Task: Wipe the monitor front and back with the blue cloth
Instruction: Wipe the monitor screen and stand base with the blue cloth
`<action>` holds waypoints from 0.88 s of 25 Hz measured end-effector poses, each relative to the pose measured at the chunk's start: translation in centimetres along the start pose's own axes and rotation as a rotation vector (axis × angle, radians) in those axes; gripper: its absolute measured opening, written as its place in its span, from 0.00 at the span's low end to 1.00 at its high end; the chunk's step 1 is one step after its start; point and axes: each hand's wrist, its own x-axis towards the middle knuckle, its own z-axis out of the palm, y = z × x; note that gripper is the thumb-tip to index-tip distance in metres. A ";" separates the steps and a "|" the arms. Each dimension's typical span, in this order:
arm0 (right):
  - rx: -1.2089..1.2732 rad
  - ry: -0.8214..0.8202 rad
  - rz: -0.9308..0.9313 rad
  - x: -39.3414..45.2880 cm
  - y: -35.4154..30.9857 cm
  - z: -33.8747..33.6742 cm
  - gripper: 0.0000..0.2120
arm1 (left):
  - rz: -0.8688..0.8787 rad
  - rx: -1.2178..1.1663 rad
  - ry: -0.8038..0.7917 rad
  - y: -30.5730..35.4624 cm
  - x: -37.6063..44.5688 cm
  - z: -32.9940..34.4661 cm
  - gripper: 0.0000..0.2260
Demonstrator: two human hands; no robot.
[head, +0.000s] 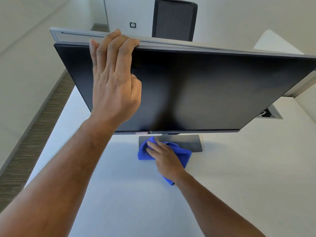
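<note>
A black monitor [196,89] stands on the white desk with its dark screen facing me. My left hand [114,77] grips its top edge near the left corner, fingers hooked over the rim and thumb against the screen. Below the screen, the blue cloth [183,153] lies bunched on the grey stand base [193,142] and the desk in front of it. My right hand [164,156] rests on top of the cloth with its fingers spread over it, pressing it down. The back of the monitor is hidden.
The white desk [239,168] stretches toward me. A grey partition [77,34] runs behind the monitor, with a black mesh office chair [174,19] beyond it. A cable hatch [269,114] sits in the desk at the right. Carpet floor [34,130] lies to the left.
</note>
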 end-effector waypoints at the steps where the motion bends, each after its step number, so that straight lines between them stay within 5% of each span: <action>1: -0.004 0.063 0.138 -1.3 1.2 -0.2 0.26 | 0.000 0.002 -0.006 0.0 -0.1 -0.1 0.29; 4: -0.003 0.190 0.663 -3.8 3.9 -0.6 0.26 | 0.004 0.013 -0.017 0.0 -0.1 -0.2 0.30; 6: 0.021 0.208 0.822 -2.8 3.3 -0.8 0.26 | 0.003 0.021 -0.018 0.2 0.0 -0.1 0.29; 8: 0.039 0.163 0.723 -0.5 0.4 -0.5 0.27 | -0.006 0.024 -0.017 0.4 0.0 0.0 0.29; 12: 0.073 -0.090 0.218 3.0 -5.6 1.2 0.30 | 0.000 0.030 -0.034 0.1 -0.1 -0.3 0.30; 17: 0.054 -0.167 -0.053 1.7 0.4 -0.9 0.33 | 0.005 0.028 -0.061 -0.2 -0.1 -0.6 0.32; 22: 0.072 0.056 0.690 -6.2 9.7 -3.7 0.31 | 0.010 0.032 -0.057 0.0 -0.2 -0.5 0.32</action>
